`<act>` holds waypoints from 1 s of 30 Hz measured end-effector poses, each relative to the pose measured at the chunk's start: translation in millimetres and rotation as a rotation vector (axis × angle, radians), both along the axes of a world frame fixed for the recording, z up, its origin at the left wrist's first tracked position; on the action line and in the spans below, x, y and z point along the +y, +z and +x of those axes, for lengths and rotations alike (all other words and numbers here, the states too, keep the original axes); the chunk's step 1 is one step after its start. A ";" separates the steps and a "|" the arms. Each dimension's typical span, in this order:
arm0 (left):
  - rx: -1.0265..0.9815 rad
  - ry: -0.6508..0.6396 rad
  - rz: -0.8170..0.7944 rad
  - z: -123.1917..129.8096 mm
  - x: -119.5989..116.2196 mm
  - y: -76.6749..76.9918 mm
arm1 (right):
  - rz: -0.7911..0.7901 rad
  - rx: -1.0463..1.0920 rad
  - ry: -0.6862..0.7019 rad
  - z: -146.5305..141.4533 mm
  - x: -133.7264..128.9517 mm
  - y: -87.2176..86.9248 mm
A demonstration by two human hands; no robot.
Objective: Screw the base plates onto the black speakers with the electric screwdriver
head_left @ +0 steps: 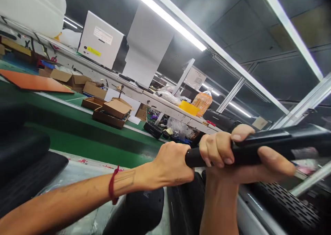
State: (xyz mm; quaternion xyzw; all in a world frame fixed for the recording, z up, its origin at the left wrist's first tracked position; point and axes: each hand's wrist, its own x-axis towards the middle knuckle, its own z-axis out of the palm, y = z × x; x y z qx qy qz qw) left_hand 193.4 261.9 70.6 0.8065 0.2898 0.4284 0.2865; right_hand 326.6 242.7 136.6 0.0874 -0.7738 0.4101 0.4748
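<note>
Your right hand (232,152) is wrapped tight around a long black bar (271,143), fingers curled over the top and thumb pressed along its underside. The bar runs level across the right of the view, above the black perforated housings (287,204) at the table edge. Your left hand (172,166) (red cord at the wrist) is closed at the bar's near end, just beside the right; whether it grips the tip itself you cannot tell. Behind, cardboard boxes (111,111) sit on the green conveyor belt (77,135), and an orange bottle (203,102) stands on the white shelf (155,100).
</note>
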 end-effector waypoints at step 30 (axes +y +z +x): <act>0.278 -0.368 -0.525 0.7 -74.1 -72.7 | -0.422 0.470 0.805 22.1 -26.8 -131.7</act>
